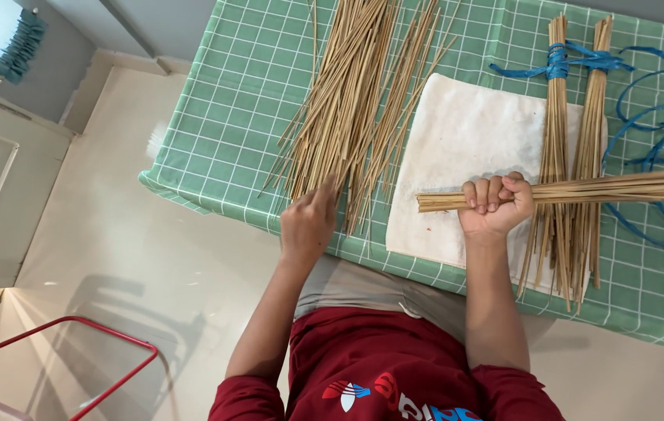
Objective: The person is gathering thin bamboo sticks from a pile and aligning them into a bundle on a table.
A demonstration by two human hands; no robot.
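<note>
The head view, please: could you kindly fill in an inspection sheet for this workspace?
Surface: table under a green checked cloth.
Job's things: loose pile of thin tan sticks; gathered stick bundle lying crosswise over the white cloth.
Clutter: two tied stick bundles bound with blue strap; more loose blue strap at the right.
Grips: left hand rests its fingers on the loose pile's near ends; right hand is closed around the gathered bundle.
Cables: nothing seen.
Surroundings: pale floor, red metal frame, white door at the left.
</note>
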